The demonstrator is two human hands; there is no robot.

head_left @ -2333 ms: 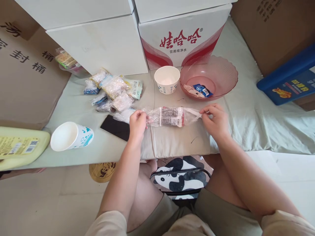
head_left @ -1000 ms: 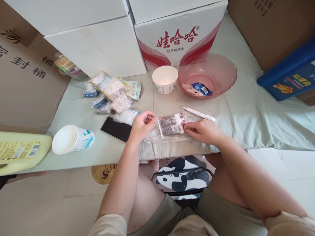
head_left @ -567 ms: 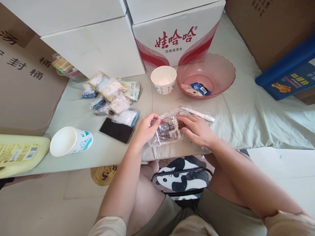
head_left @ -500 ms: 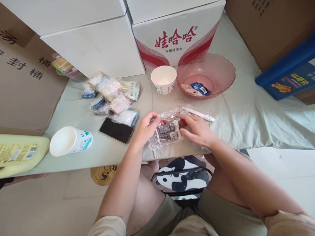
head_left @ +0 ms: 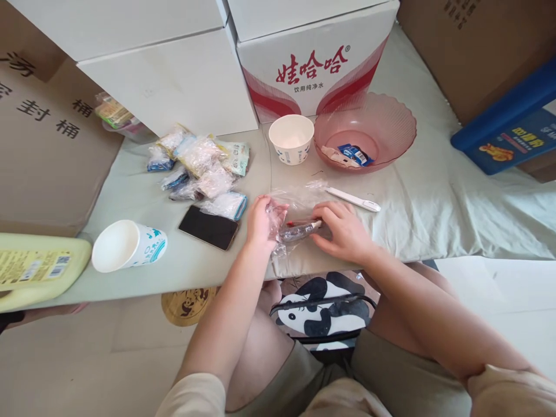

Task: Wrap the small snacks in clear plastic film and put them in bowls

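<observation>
A clear plastic bag (head_left: 289,200) lies crumpled near the table's front edge, with a dark printed packet (head_left: 299,231) that has a bit of red along its top. My left hand (head_left: 262,223) grips the bag's left side, film bunched around its fingers. Thumb and fingers of my right hand (head_left: 343,231) close on the packet's right end, where a pale strip shows. How far the packet sits inside the bag I cannot tell. Just beyond my right hand lies a white utility knife (head_left: 354,199).
Behind the knife stand a white paper tub (head_left: 292,142) and a pink bowl (head_left: 391,156) holding a blue wrapper. Left are a pile of plastic-wrapped packets (head_left: 202,156), a phone (head_left: 208,227), a tipped paper cup (head_left: 150,246) and a yellow jug (head_left: 47,269). Boxes (head_left: 317,75) line the back.
My left hand has turned and taken up a bunch of film. The right fingers have curled onto the packet, which is now tilted up rather than lying flat.
</observation>
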